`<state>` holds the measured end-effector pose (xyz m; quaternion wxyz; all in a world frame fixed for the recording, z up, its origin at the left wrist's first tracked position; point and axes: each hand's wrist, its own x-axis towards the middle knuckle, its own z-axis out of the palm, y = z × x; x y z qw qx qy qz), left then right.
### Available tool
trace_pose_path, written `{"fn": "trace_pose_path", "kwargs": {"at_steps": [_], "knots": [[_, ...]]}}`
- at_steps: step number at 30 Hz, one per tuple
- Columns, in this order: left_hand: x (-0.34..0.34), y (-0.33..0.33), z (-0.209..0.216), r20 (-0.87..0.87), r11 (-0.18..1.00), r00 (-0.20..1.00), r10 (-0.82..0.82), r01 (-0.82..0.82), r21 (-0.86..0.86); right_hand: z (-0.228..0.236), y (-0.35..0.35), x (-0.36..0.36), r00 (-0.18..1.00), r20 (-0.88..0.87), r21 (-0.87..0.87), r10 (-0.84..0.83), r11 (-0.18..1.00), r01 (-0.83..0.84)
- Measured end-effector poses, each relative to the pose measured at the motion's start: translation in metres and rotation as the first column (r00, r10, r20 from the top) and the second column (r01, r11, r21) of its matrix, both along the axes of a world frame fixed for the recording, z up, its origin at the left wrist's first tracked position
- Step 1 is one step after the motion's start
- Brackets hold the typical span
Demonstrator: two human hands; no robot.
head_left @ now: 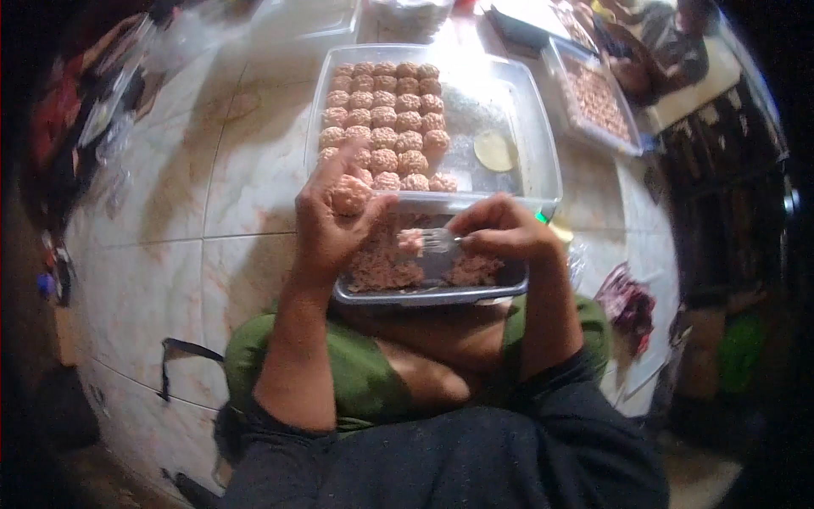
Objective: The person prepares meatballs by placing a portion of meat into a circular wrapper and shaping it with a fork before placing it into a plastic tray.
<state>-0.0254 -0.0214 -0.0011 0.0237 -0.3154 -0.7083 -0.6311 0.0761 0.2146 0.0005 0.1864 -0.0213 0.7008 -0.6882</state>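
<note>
My left hand (320, 227) is closed around a lumpy, pinkish-brown ball (349, 196), held near the front rim of a large clear plastic box (543, 144). Rows of similar balls (383, 114) fill the left part of that box. Between the fingers of my right hand (513, 231) is a fork (439, 241), its tines pointing left with a pale pink lump (410, 242) at their end. Below both hands, a smaller dark-rimmed tray (424, 297) rests at my lap, holding crumbly reddish-brown mixture (386, 273) in two heaps.
A pale yellow disc (495, 150) lies in the large box's right part. Beyond, at the far right, another clear box (627, 140) holds many small pieces, near another person (670, 42). Crumpled dark red plastic (627, 307) lies on the tiled floor (153, 288) to my right.
</note>
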Motion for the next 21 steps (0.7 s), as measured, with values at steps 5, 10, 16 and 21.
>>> {"fn": "trace_pose_path", "kwargs": {"at_steps": [5, 10, 16, 21], "knots": [[0.01, 0.005, -0.001, 0.16, 0.994, 0.981, -0.113, 0.112, 0.012, 0.029, -0.019, 0.003, 0.904, -0.392, -0.111, -0.172, 0.984, 0.139], [0.014, 0.014, -0.013, 0.153, 0.982, 0.972, -0.178, 0.167, 0.084, 0.026, -0.04, 0.0, 0.68, -0.732, 0.368, -0.054, 0.808, 0.46], [0.018, 0.01, -0.001, 0.3, 0.984, 0.94, -0.166, 0.138, 0.113, 0.055, -0.029, 0.014, 0.7, -0.714, 0.552, 0.024, 0.634, 0.541], [0.021, 0.015, 0.001, 0.33, 0.985, 0.93, -0.163, 0.134, 0.11, 0.039, -0.042, 0.009, 0.6, -0.797, 0.312, -0.071, 0.802, 0.509]]}}
